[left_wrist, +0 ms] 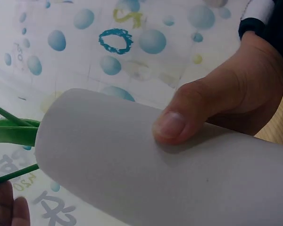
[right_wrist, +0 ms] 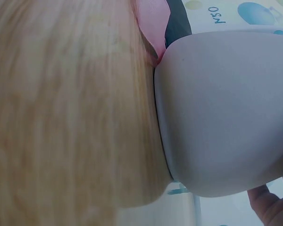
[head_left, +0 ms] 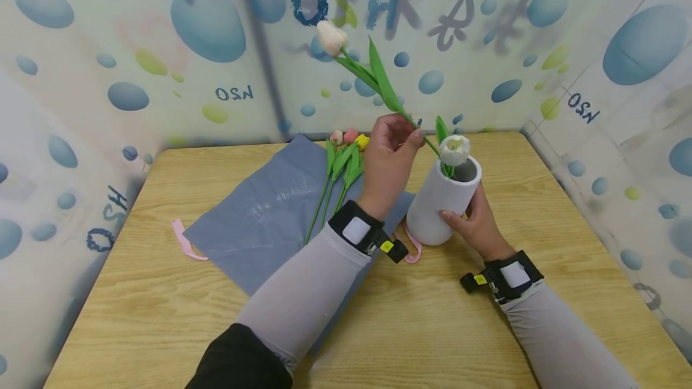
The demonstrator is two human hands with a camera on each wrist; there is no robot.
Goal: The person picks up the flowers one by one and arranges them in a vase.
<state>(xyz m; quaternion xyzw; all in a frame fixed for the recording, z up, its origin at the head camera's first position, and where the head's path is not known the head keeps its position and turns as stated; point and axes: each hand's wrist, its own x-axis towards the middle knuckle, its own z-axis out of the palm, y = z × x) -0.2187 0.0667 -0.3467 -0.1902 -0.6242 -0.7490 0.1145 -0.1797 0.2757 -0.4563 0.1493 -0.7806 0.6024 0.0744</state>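
Observation:
My left hand (head_left: 388, 158) pinches the green stem of a pale pink tulip (head_left: 332, 38), held up and slanting to the left. Its stem runs down to the mouth of a white vase (head_left: 432, 209); the white tulip (head_left: 455, 150) in the vase hides the stem's tip in the head view. Low on the vase's side, my right hand (head_left: 478, 224) grips it, the thumb on the near face. In the left wrist view, that right hand (left_wrist: 231, 94) curls round the vase (left_wrist: 108, 150). The vase's base (right_wrist: 217, 117) and some fingertips (right_wrist: 266, 202) show in the right wrist view.
Several tulips, with pink and yellow heads (head_left: 351, 137), lie on a blue-grey wrapping sheet (head_left: 259, 209) left of the vase. A pink ribbon (head_left: 184, 240) sticks out at the sheet's left, and a pink loop (head_left: 413, 248) lies by the vase's base. Patterned walls enclose the wooden table (head_left: 540, 197).

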